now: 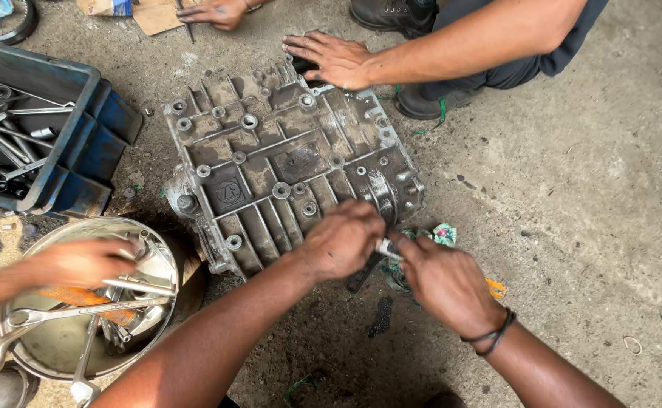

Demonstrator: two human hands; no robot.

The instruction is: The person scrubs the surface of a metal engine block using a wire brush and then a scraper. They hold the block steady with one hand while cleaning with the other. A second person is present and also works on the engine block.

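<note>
Left hand (342, 240) and right hand (440, 278) both pinch a small silver metal tool (388, 248) at the near edge of the big grey ribbed metal casing (286, 166); bare concrete floor (573, 189) lies open to the right.

Metal housing (286, 162) on the floor (573, 189); tool crate (44, 132) left, bowl (161, 257) front-left

We see a cast metal housing (286, 162), dull grey, ribbed and grimy with oil. Beside it we find a blue plastic crate (81, 143), scuffed and dirty, full of matt steel tools. The round metal bowl (161, 261) looks shiny and smooth, with bright wrenches (81, 311) across it. The concrete floor (573, 189) beneath is rough, dusty and stained.
</note>
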